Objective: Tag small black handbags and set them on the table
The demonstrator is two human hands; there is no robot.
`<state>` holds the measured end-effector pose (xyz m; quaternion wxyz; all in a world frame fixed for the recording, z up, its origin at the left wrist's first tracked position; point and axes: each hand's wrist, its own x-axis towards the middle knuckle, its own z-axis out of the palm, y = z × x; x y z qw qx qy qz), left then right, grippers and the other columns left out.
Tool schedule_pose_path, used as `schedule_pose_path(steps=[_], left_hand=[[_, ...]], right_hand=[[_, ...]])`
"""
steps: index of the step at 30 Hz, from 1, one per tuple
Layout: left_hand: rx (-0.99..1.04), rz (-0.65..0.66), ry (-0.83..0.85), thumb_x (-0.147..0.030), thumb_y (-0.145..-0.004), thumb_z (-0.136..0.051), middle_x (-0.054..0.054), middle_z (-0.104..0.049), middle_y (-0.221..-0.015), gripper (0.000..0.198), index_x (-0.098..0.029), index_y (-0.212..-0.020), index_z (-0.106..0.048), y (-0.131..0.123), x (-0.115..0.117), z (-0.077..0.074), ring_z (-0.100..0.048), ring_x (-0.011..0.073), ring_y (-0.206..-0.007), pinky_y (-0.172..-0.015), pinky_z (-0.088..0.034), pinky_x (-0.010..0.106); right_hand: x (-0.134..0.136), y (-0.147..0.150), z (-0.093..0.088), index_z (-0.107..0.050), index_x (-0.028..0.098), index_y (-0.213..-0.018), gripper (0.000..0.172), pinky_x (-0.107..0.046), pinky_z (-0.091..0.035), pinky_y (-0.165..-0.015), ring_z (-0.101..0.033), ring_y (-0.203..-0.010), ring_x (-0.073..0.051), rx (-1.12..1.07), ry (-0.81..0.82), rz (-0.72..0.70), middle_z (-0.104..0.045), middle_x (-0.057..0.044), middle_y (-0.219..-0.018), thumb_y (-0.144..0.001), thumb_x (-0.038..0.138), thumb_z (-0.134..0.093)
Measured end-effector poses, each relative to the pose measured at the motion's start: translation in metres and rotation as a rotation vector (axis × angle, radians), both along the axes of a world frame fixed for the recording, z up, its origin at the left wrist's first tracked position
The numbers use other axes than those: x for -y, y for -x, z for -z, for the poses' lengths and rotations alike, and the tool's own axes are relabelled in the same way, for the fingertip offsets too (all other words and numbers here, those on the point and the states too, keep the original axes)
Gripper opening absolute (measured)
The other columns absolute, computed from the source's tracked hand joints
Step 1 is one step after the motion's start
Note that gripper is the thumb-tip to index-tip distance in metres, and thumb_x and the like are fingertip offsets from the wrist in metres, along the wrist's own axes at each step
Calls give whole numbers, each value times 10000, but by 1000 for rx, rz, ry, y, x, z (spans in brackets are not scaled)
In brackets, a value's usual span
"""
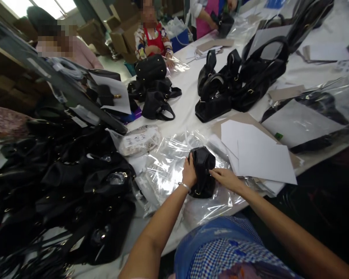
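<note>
A small black handbag with gold-coloured metal fittings lies in front of me on crinkled clear plastic bags. My left hand, with a bracelet at the wrist, rests against the bag's left side, its fingers wrapped over the edge. At the bag's right side my right hand pinches near a small metal fitting, thumb and forefinger together. What exactly those fingertips hold is too small to tell. Just right of the bag lies a stack of white paper sheets on brown card.
A large heap of black handbags fills the left side. More black bags stand in groups farther up the table. A clear packet lies beyond the plastic. A grey metal post slants across the upper left. Several people work around the table.
</note>
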<state>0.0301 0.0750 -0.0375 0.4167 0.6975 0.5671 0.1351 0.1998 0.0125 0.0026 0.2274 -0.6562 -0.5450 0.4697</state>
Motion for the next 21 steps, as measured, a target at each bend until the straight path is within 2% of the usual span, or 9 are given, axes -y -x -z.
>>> schedule_pose_path(steps=[3,5,8,11,13,15,17,19,21], left_hand=[[12,-38,24,-287,-861,-528,128,-435,-1438,628,-262,-1447,-305,-2,5,0,-486,351,-1238,-1021,-407,498],[74,-17,34,-294,-859,-539,103,-512,-1378,572,-266,-1409,-383,-3,5,-2,-527,327,-1194,-1019,-419,473],[228,100,78,-304,-796,-636,95,-548,-1353,609,-236,-1373,-451,3,-5,-11,-520,314,-1205,-1053,-402,466],[383,223,176,-315,-738,-703,86,-593,-1309,607,-212,-1311,-531,33,-18,-25,-529,297,-1208,-1067,-400,462],[431,192,205,-313,-759,-682,87,-629,-1262,523,-197,-1259,-579,65,-17,-36,-567,274,-1172,-1040,-430,440],[395,51,162,-307,-798,-640,98,-683,-1152,397,-173,-1171,-634,104,-3,-43,-626,247,-1079,-978,-477,403],[287,-118,77,-301,-821,-609,91,-721,-1005,275,-161,-1047,-681,143,25,-45,-667,218,-953,-899,-514,364],[162,-230,35,-275,-823,-599,64,-726,-901,190,-163,-946,-691,175,61,-41,-675,191,-844,-826,-530,332],[52,-312,35,-234,-813,-604,48,-717,-840,129,-159,-885,-681,194,101,-32,-667,176,-786,-776,-528,310]], right_hand=[[-1,23,13,-553,200,-663,423,-245,-408,-463,-505,-461,-129,-230,74,172,-519,26,-515,-856,552,-419],[-1,34,20,-546,197,-695,439,-245,-443,-470,-513,-476,-126,-262,75,218,-533,21,-548,-857,578,-399],[0,37,22,-555,198,-722,447,-264,-509,-546,-562,-540,-137,-274,77,204,-570,7,-599,-841,612,-435],[4,27,14,-591,188,-733,456,-300,-553,-607,-602,-589,-157,-326,145,218,-605,-22,-643,-806,631,-510],[15,17,6,-636,175,-784,471,-325,-570,-665,-630,-652,-176,-416,193,263,-639,-56,-707,-792,636,-544],[32,7,-1,-670,168,-843,490,-344,-573,-714,-646,-723,-198,-477,209,298,-666,-89,-783,-788,640,-553],[53,-1,-8,-688,173,-879,484,-358,-567,-741,-651,-772,-219,-426,208,268,-683,-106,-837,-786,631,-563],[76,-4,-14,-698,188,-884,445,-369,-552,-764,-650,-771,-229,-294,224,160,-696,-99,-833,-777,607,-590],[94,1,-18,-705,202,-900,418,-372,-535,-776,-651,-757,-233,-191,262,11,-705,-80,-803,-772,588,-604]])
